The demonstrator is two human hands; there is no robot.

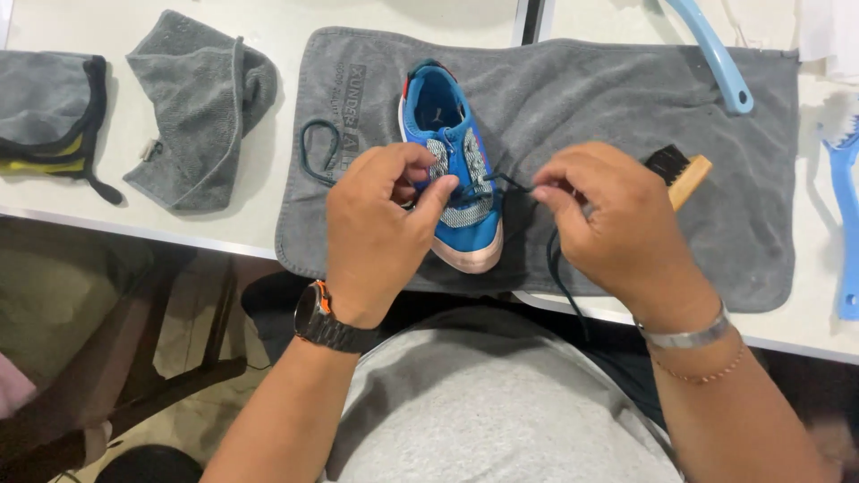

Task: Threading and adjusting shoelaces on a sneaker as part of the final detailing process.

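Note:
A small blue shoe (446, 134) with a white toe lies on a grey towel (626, 98), toe pointing toward me. My left hand (380, 228) rests over the shoe's left side, thumb and fingers pressing on the lace area. My right hand (608, 224) pinches a dark shoelace (514, 182) just right of the shoe, and the lace's loose end hangs down over the table edge. A second dark lace (315, 152) lies looped on the towel to the left of the shoe.
A wooden brush with black bristles (680, 172) lies behind my right hand. Two folded grey cloths (201, 107) (49, 112) sit at the left. A light blue handle (716, 54) and a blue brush (846, 224) are at the right. The table edge (134, 228) runs close to me.

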